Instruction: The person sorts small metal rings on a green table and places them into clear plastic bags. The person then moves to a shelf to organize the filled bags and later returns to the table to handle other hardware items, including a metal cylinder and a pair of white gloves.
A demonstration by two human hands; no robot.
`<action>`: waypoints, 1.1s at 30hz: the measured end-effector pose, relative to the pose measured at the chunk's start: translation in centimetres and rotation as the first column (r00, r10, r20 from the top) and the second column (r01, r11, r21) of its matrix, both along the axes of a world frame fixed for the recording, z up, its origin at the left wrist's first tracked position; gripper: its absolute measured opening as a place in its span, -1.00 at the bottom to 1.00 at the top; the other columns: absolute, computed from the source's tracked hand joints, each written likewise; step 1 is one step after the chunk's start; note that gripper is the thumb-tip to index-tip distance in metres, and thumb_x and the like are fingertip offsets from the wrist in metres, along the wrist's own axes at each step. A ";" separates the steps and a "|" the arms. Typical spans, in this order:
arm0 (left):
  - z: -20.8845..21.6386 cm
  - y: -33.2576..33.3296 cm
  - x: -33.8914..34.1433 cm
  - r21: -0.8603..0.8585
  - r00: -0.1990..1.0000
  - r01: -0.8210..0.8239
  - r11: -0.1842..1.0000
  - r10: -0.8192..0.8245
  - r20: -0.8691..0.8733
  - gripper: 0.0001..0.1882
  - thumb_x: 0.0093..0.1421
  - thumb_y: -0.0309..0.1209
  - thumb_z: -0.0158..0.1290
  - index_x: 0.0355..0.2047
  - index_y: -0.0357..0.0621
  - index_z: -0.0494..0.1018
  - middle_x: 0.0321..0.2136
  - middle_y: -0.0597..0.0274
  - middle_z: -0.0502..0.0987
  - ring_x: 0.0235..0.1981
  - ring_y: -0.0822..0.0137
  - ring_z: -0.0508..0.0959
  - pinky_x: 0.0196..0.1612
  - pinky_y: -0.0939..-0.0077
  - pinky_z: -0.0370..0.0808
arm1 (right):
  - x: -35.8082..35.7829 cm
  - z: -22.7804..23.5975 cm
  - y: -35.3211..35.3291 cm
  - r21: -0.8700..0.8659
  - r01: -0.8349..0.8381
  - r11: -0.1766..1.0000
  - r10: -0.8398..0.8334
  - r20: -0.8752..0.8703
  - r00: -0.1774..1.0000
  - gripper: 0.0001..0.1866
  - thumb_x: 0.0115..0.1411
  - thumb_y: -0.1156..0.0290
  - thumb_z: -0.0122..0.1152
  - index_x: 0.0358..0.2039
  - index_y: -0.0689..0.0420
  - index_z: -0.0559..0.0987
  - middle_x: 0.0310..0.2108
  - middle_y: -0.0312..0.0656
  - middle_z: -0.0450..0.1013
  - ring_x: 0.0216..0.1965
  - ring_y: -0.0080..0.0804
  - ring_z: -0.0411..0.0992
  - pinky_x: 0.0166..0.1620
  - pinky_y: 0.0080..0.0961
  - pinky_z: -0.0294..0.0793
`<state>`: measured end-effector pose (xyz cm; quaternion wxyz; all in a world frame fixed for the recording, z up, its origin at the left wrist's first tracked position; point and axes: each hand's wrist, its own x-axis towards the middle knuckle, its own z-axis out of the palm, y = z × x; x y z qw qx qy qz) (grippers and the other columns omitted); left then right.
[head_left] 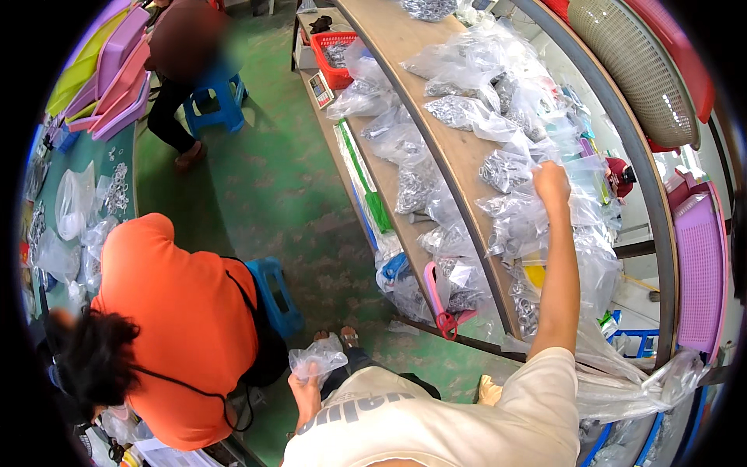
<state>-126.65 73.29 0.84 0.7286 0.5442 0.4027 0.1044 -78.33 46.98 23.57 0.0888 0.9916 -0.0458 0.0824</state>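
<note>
Over the upper tier of a wooden shelf [412, 35], the person's right grip [552, 185] is reaching out at the end of a bare arm and touching the clear plastic beside a bag of grey metal parts [504, 171]; its fingers are curling away from view, so I cannot tell whether it is clamping on the plastic. That bag is lying on the upper tier, among other clear bags that are crowding the board, one bag of small grey parts [453, 113] resting farther along. Low down, in front of the person's pale shirt [397, 412], the left grip [306, 395] is closing on a crumpled clear bag [319, 359], which is sitting above the fingers, over the green floor [311, 233]. On the lower tier, a red basket [336, 78] is holding grey pieces, and a small white device [320, 89] is standing near it. To the left, a co-worker in an orange top [183, 303] is bending forward beside a blue stool [274, 292], while a green desk [93, 152] is carrying more clear bags and loose pieces. Another person is sitting on a second blue stool [218, 105] farther off.
</note>
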 end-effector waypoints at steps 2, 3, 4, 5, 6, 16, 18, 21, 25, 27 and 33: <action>0.1 -0.2 -0.1 0.020 1.000 -0.010 1.000 0.011 -0.013 -0.80 0.10 -0.37 0.05 -0.45 -0.31 0.45 -0.52 0.31 0.48 -0.48 0.50 0.39 -0.36 0.56 0.35 | 0.5 0.9 -0.4 0.078 -0.062 0.995 0.054 0.099 0.994 -0.67 -0.01 0.19 0.13 -0.28 0.13 0.55 -0.27 0.04 0.45 -0.22 0.00 0.42 -0.17 -0.22 0.39; 0.2 -0.3 -0.2 0.032 1.000 -0.014 0.999 0.015 -0.018 -0.80 0.10 -0.37 0.05 -0.45 -0.31 0.45 -0.52 0.31 0.48 -0.48 0.50 0.39 -0.36 0.56 0.35 | 0.5 1.7 -0.2 0.111 -0.065 0.992 0.046 0.160 0.986 -0.67 -0.01 0.19 0.14 -0.30 0.14 0.55 -0.30 0.05 0.45 -0.22 -0.02 0.42 -0.17 -0.23 0.39; 0.2 -0.5 -0.2 0.019 1.000 -0.019 1.000 0.019 -0.010 -0.80 0.10 -0.37 0.05 -0.45 -0.31 0.45 -0.52 0.31 0.48 -0.48 0.51 0.39 -0.36 0.56 0.35 | 1.3 2.0 -1.1 0.148 -0.081 0.986 0.052 0.189 0.980 -0.67 -0.01 0.19 0.13 -0.31 0.14 0.55 -0.32 0.05 0.46 -0.23 -0.01 0.42 -0.18 -0.23 0.39; 0.1 -0.6 -0.3 0.007 1.000 -0.024 1.000 0.024 -0.002 -0.80 0.09 -0.37 0.05 -0.45 -0.31 0.45 -0.52 0.31 0.48 -0.48 0.51 0.39 -0.36 0.57 0.35 | 2.6 2.2 -2.7 0.184 -0.099 0.978 0.058 0.219 0.974 -0.68 -0.01 0.18 0.13 -0.33 0.15 0.56 -0.33 0.05 0.46 -0.24 0.00 0.42 -0.19 -0.23 0.39; 0.0 -0.7 -0.4 -0.002 0.999 -0.032 0.999 0.032 0.004 -0.80 0.09 -0.37 0.06 -0.45 -0.31 0.45 -0.52 0.32 0.48 -0.48 0.51 0.39 -0.36 0.57 0.35 | 3.7 2.2 -4.0 0.223 -0.121 0.967 0.064 0.246 0.967 -0.68 -0.01 0.18 0.13 -0.34 0.15 0.56 -0.34 0.06 0.46 -0.25 0.01 0.42 -0.20 -0.23 0.39; 0.9 -1.5 -1.3 0.017 0.999 -0.037 0.999 0.037 -0.005 -0.82 0.10 -0.39 0.04 -0.45 -0.30 0.45 -0.52 0.31 0.48 -0.47 0.52 0.39 -0.36 0.58 0.35 | 4.0 4.2 -6.1 0.717 -0.492 0.494 0.101 0.515 0.851 -0.80 0.09 0.35 0.13 -0.46 0.25 0.53 -0.68 -0.40 0.27 -0.64 -0.65 0.17 -0.53 -0.69 0.15; 1.4 -1.9 -1.4 0.042 0.998 -0.066 0.997 0.065 0.026 -0.83 0.10 -0.40 0.03 -0.50 -0.28 0.45 -0.57 0.35 0.46 -0.52 0.54 0.36 -0.43 0.59 0.32 | 2.5 5.3 -4.4 0.735 -0.542 0.408 0.085 0.561 0.824 -0.79 0.10 0.32 0.13 -0.43 0.24 0.53 -0.65 -0.42 0.27 -0.60 -0.68 0.15 -0.50 -0.71 0.13; 1.4 -2.1 -2.2 0.041 0.999 -0.027 0.999 0.025 0.045 -0.83 0.10 -0.40 0.03 -0.46 -0.30 0.45 -0.54 0.32 0.48 -0.49 0.53 0.38 -0.39 0.58 0.33 | 0.0 7.5 -2.2 0.711 -0.637 0.297 0.126 0.632 0.765 -0.80 0.11 0.32 0.13 -0.45 0.21 0.52 -0.61 -0.42 0.27 -0.57 -0.69 0.14 -0.47 -0.72 0.12; 1.5 -2.6 -3.6 0.017 0.999 0.004 1.000 -0.004 0.052 -0.83 0.09 -0.42 0.03 -0.43 -0.33 0.46 -0.52 0.30 0.49 -0.47 0.51 0.39 -0.35 0.58 0.35 | -4.3 9.7 1.7 0.715 -0.697 0.054 0.264 0.662 0.701 -0.84 0.14 0.34 0.09 -0.47 0.16 0.47 -0.62 -0.44 0.22 -0.61 -0.70 0.12 -0.52 -0.73 0.09; 0.9 -3.0 -4.3 0.065 0.998 0.027 0.998 -0.030 0.047 -0.84 0.09 -0.43 0.03 -0.42 -0.33 0.46 -0.52 0.30 0.49 -0.47 0.51 0.39 -0.36 0.58 0.35 | -5.6 9.8 2.3 0.823 -0.554 -0.124 0.230 0.567 0.791 -0.85 0.15 0.35 0.07 -0.45 0.15 0.45 -0.64 -0.44 0.20 -0.63 -0.71 0.13 -0.57 -0.75 0.07; 1.6 -3.6 -6.9 0.054 0.993 0.023 0.998 -0.030 0.118 -0.80 0.07 -0.42 0.03 -0.39 -0.34 0.46 -0.51 0.24 0.51 -0.48 0.51 0.40 -0.39 0.55 0.35 | -12.7 7.3 7.5 0.905 -0.292 -0.310 0.483 0.414 0.771 -0.91 0.13 0.38 0.08 -0.42 0.11 0.44 -0.63 -0.43 0.22 -0.64 -0.71 0.15 -0.59 -0.75 0.10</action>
